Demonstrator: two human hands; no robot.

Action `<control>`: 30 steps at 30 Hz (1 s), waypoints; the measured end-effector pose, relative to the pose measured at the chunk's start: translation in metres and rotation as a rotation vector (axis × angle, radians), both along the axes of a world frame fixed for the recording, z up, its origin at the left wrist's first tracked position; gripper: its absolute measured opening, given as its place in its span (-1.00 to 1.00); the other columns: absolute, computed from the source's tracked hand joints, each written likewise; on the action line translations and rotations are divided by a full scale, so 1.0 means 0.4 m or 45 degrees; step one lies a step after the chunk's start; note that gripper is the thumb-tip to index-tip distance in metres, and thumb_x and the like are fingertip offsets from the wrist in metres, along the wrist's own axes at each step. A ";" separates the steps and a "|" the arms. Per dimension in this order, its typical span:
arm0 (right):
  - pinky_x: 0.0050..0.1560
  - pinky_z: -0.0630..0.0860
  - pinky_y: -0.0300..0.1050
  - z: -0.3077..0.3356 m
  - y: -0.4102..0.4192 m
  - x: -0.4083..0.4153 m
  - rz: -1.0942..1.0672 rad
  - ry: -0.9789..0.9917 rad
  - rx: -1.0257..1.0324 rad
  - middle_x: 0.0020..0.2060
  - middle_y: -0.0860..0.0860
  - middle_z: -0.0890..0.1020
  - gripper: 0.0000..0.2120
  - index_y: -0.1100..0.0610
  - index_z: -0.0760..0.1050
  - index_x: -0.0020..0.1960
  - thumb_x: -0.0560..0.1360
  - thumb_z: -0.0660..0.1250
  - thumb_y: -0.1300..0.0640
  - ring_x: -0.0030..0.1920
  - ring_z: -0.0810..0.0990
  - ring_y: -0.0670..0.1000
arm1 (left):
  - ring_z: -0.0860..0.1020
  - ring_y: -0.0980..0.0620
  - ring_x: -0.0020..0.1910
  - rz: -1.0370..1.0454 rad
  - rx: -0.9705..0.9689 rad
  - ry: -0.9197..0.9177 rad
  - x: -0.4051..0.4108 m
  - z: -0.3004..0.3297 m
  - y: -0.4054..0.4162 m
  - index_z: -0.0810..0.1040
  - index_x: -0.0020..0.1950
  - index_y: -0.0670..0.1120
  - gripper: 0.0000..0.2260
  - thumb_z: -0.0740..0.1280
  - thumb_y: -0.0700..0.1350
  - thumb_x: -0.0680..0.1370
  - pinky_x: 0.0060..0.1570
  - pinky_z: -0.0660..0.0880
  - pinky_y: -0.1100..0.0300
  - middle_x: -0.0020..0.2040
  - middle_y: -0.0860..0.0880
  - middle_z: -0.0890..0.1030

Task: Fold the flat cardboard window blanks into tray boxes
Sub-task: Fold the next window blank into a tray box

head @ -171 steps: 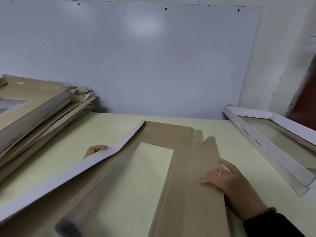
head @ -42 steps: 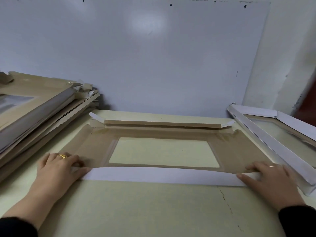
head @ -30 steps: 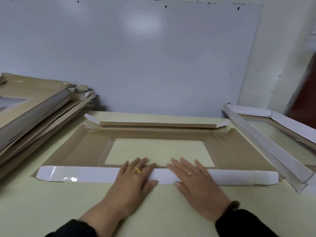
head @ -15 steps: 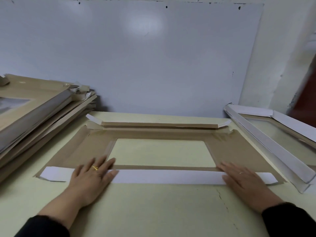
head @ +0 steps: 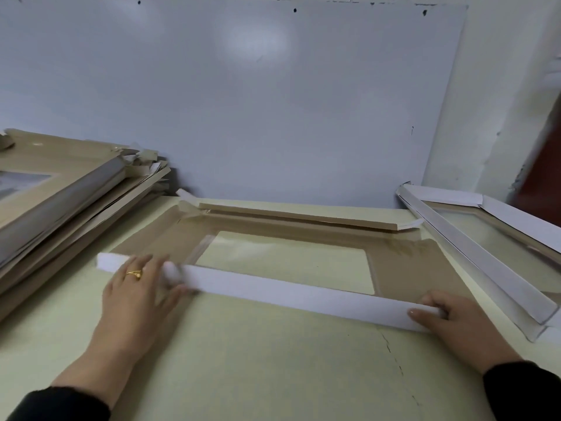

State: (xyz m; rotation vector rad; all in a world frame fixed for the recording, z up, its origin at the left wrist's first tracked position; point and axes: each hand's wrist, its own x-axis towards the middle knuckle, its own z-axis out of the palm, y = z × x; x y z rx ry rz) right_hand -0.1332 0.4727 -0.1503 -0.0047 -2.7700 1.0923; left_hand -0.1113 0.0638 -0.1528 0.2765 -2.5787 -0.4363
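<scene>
Blank's white flap (head: 297,294): left hand (head: 136,296) fingers spread flat, right hand (head: 455,320) pinching.

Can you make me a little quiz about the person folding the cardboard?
1. True or false: the right hand holds one end of the white flap.
2. Where is the stack of blanks: left or right of the table?
3. Which hand wears a gold ring?
A. left hand
B. right hand

Key: 1 true; 2 left; 3 A.
</scene>
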 end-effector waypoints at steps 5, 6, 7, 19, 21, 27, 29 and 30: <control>-0.39 0.33 -0.27 0.010 -0.121 0.022 0.067 0.025 -0.237 -0.50 -0.06 0.51 -0.81 0.13 0.50 -0.35 0.39 0.42 0.28 -0.43 0.43 -0.13 | 0.57 -0.26 0.04 -0.464 -0.184 -0.102 0.022 0.008 0.150 0.54 0.25 -0.13 -0.45 0.56 -0.07 0.30 -0.01 0.53 -0.04 0.23 -0.24 0.52; -0.46 0.33 -0.33 0.009 -0.152 0.032 0.091 0.011 -0.333 -0.54 -0.08 0.52 -0.82 0.14 0.50 -0.32 0.40 0.41 0.32 -0.49 0.42 -0.16 | 0.62 -0.19 -0.06 -0.541 -0.265 -0.099 0.028 0.009 0.179 0.57 0.21 -0.11 -0.44 0.59 -0.04 0.25 -0.12 0.58 0.05 0.19 -0.23 0.55; -0.52 0.31 -0.37 0.007 -0.182 0.044 0.123 -0.019 -0.448 -0.56 -0.08 0.52 -0.84 0.16 0.50 -0.29 0.41 0.38 0.36 -0.53 0.40 -0.18 | 0.64 -0.11 -0.18 -0.601 -0.349 -0.102 0.035 0.009 0.206 0.59 0.18 -0.09 -0.43 0.60 -0.01 0.21 -0.24 0.57 0.18 0.15 -0.21 0.58; 0.05 0.34 -0.48 0.023 -0.267 0.132 0.832 -0.050 -0.038 0.01 -0.42 0.48 -0.44 -0.31 0.33 0.19 0.24 0.43 -0.17 0.07 0.44 -0.34 | 0.46 0.02 0.07 -0.549 -0.372 -0.099 0.020 -0.005 0.212 0.31 0.40 0.07 -0.49 -0.10 -0.11 0.49 -0.15 0.34 0.25 0.21 0.01 0.37; 0.17 0.13 -0.61 0.029 -0.241 0.133 0.875 0.322 0.488 0.11 -0.51 0.36 -0.35 -0.34 0.24 0.28 0.21 0.31 -0.24 0.19 0.30 -0.39 | 0.42 0.08 0.11 -0.548 -0.272 -0.144 0.011 -0.013 0.177 0.26 0.43 0.13 -0.53 -0.07 -0.18 0.56 -0.09 0.31 0.30 0.22 0.06 0.31; -0.14 0.58 -0.25 0.044 -0.148 0.112 0.835 0.503 0.660 -0.02 -0.12 0.66 -0.63 0.05 0.64 0.04 0.24 0.35 0.19 -0.04 0.65 -0.12 | 0.43 0.13 0.05 -0.616 -0.186 -0.168 -0.022 -0.031 0.106 0.34 0.40 0.15 -0.49 0.11 -0.32 0.54 -0.01 0.34 0.35 0.16 0.12 0.33; -0.18 0.57 -0.31 0.052 -0.142 0.116 0.833 0.519 0.700 -0.06 -0.12 0.68 -0.66 0.04 0.68 -0.06 0.40 0.16 0.27 -0.10 0.66 -0.16 | 0.39 0.17 0.03 -0.647 -0.168 -0.169 -0.027 -0.037 0.097 0.35 0.39 0.17 -0.50 0.12 -0.30 0.55 -0.04 0.28 0.40 0.17 0.16 0.31; -0.18 0.57 -0.33 0.052 -0.150 0.122 0.836 0.551 0.750 -0.07 -0.13 0.68 -0.58 0.02 0.68 -0.09 0.48 0.05 0.25 -0.11 0.65 -0.18 | 0.39 0.18 0.06 -0.660 -0.163 -0.168 -0.030 -0.039 0.094 0.34 0.39 0.19 -0.51 0.12 -0.27 0.57 -0.03 0.25 0.42 0.20 0.18 0.30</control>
